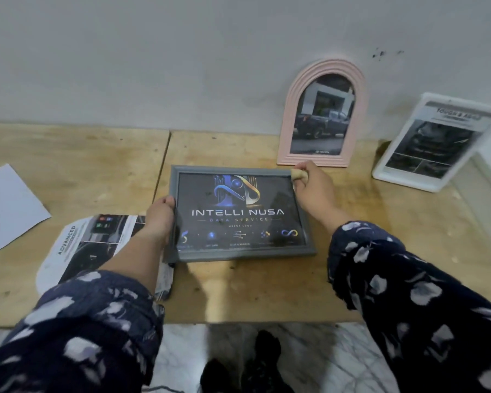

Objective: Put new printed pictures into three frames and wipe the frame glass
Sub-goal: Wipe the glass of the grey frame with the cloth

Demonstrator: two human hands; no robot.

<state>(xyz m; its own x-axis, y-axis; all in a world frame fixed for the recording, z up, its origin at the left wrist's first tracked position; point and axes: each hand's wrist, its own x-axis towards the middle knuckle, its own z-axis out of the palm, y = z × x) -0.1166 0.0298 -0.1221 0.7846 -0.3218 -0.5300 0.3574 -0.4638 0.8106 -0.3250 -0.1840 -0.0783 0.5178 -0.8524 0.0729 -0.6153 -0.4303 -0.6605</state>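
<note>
Head view showed the grey frame (240,214) lying flat on the worktop (380,222), its new dark print already behind the glass. The left hand (159,219) gripped the frame's left edge, steadying it. The right hand (312,185) pinched a small wad of cloth (297,174) at the frame's upper right corner. Wiping looked to be the step in hand; the next move called for sweeping the wad across the glass while the frame was held firm.

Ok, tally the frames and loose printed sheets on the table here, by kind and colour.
Grey frame: 1
Pink arched frame: 1
White frame: 1
Printed brochure sheet: 1
Blank white sheet: 1
Total: 5
</note>
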